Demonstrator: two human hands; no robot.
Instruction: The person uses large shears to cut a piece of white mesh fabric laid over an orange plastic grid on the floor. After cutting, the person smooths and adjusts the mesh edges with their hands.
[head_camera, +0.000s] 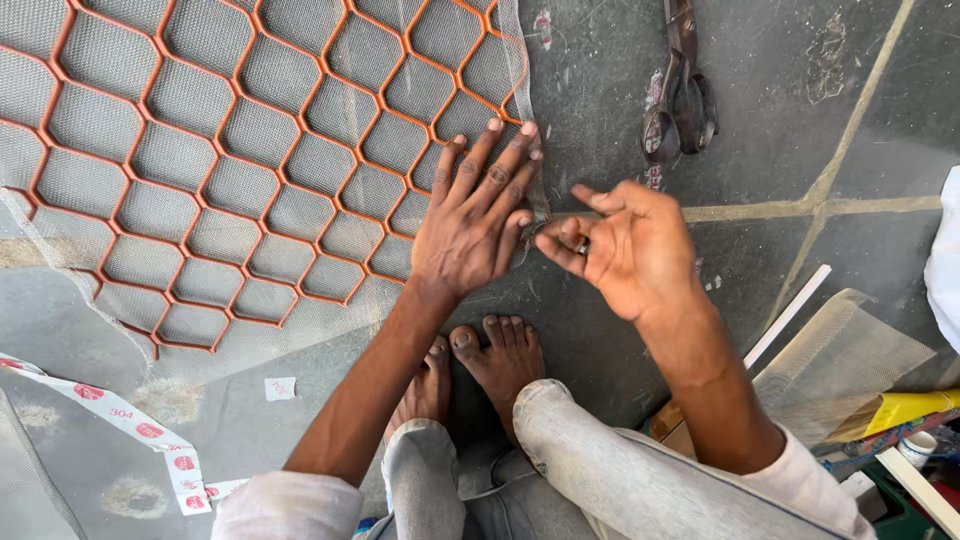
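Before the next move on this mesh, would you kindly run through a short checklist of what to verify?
1. Left hand flat on the mesh sheet, pinning it: ok.
2. Right hand pinching the mesh edge: cannot tell; fingers curl at the edge, and what they grip is unclear.
3. Orange hexagonal grille under the mesh: ok.
4. Scissors apart from both hands: ok.
5. Bare feet off the mesh: ok.

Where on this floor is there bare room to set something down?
Bare floor lies right of the scissors, above the pale joint line. Another patch sits below the grille, beside the tape strip. Crowded: around both hands, and the lower right scraps.
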